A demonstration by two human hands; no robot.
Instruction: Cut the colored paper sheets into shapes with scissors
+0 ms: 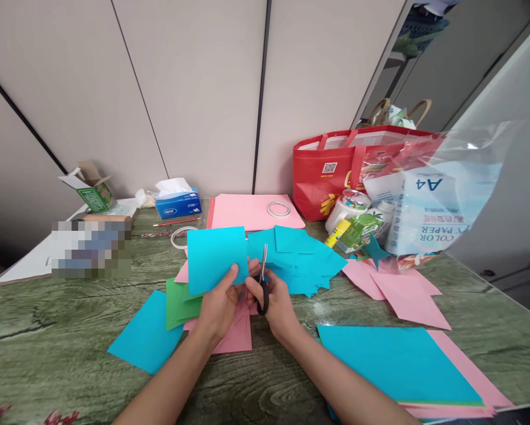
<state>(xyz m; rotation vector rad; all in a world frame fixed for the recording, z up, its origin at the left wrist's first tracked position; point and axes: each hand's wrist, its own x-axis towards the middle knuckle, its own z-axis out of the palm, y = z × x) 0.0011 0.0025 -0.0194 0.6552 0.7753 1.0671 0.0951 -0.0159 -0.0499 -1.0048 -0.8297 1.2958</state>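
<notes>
My left hand (223,301) grips a blue sheet of paper (216,260) by its lower right corner, thumb on the front face. Black-handled scissors (264,277) are in my right hand (276,301), blades pointing up just right of the sheet's edge. The fingertips of both hands come close together there. Behind the scissors lies a spread pile of blue paper pieces (304,265). Below the held sheet are green paper (176,307), pink paper (238,336) and another blue sheet (150,333), partly hidden by my left arm.
A blue and pink paper stack (398,360) lies front right, pink sheets (411,295) behind it. Farther back are a red bag (318,171), a clear A4 paper bag (442,206), a glue stick (337,233), a tissue box (179,205), a pencil (176,222) and tape rolls (278,209).
</notes>
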